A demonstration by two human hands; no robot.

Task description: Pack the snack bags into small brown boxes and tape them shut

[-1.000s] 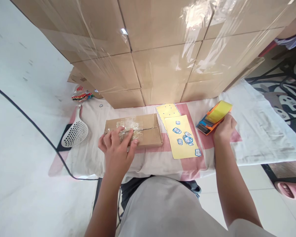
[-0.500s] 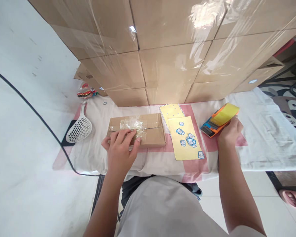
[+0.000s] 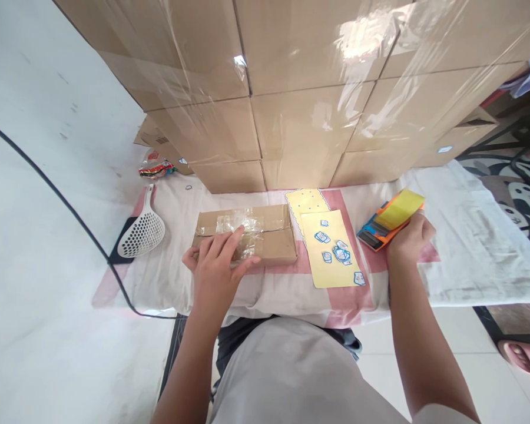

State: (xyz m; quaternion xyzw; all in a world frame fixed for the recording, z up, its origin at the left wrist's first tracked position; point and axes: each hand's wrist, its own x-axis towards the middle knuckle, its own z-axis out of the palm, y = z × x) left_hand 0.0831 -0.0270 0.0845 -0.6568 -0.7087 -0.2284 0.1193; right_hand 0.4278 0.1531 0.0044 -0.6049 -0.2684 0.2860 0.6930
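Here, two hands work at a low table in front of big brown boxes.

The left hand (image 3: 216, 265) lies flat, fingers spread, on a small cardboard parcel (image 3: 265, 232) with crinkly clear tape on top. The right hand (image 3: 408, 238) grips an orange tape tool (image 3: 386, 224) with a yellow roll (tilted up at the table's far side). Between them sits a smooth yellow card (image 3: 331, 265) with little blue-and-white stickers (image 3: 338, 252); their writing is too small to read. A white spoon with holes (image 3: 141, 229) rests at the left edge. The soft pink-and-white cloth (image 3: 468, 259) lies bare on the right.
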